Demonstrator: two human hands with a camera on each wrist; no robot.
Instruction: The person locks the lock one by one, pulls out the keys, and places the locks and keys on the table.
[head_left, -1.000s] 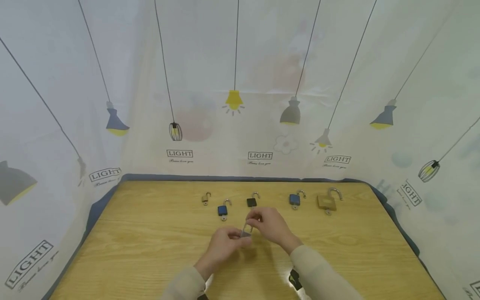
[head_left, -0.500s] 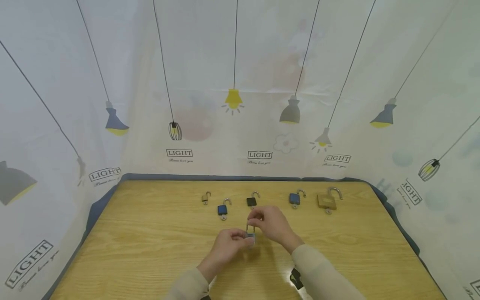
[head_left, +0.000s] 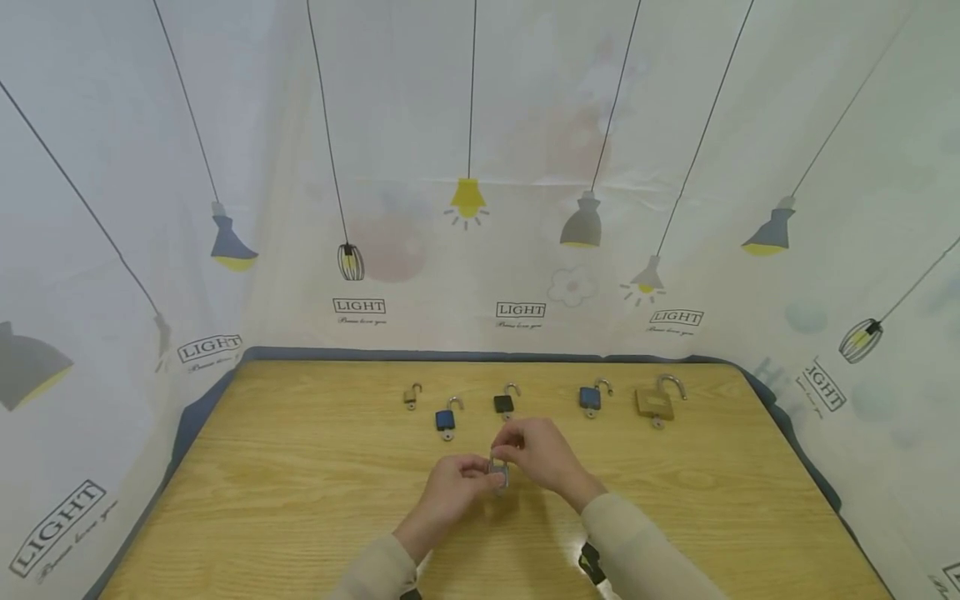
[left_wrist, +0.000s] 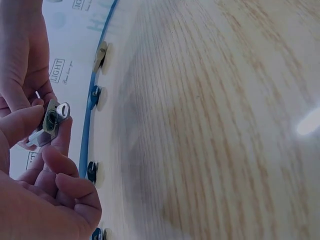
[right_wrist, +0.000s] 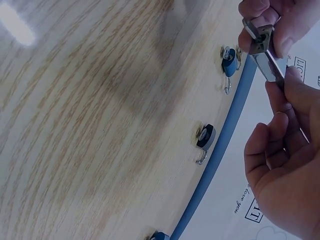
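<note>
A small silver padlock [head_left: 498, 477] is held above the table between my two hands. My left hand [head_left: 450, 493] pinches its body between thumb and fingers. From above, my right hand [head_left: 542, 454] pinches the shackle with thumb and forefinger, covering its top. In the left wrist view a key [left_wrist: 63, 111] sits in the bottom of the padlock. The right wrist view shows the padlock body [right_wrist: 262, 42] between the left fingers, with the right fingertips at the shackle end. Whether the shackle is locked in the body cannot be told.
Behind the hands lie several open padlocks with keys: a small brass one [head_left: 409, 397], a blue one [head_left: 445, 420], a black one [head_left: 503, 404], another blue one [head_left: 589, 398] and a large brass one [head_left: 654, 405]. A printed curtain [head_left: 420, 275] surrounds the wooden table [head_left: 300, 500].
The padlock has turned from tilted to more upright. My right hand has come slightly down toward its body, and less of the shackle shows above it. The other padlocks lie unmoved.
</note>
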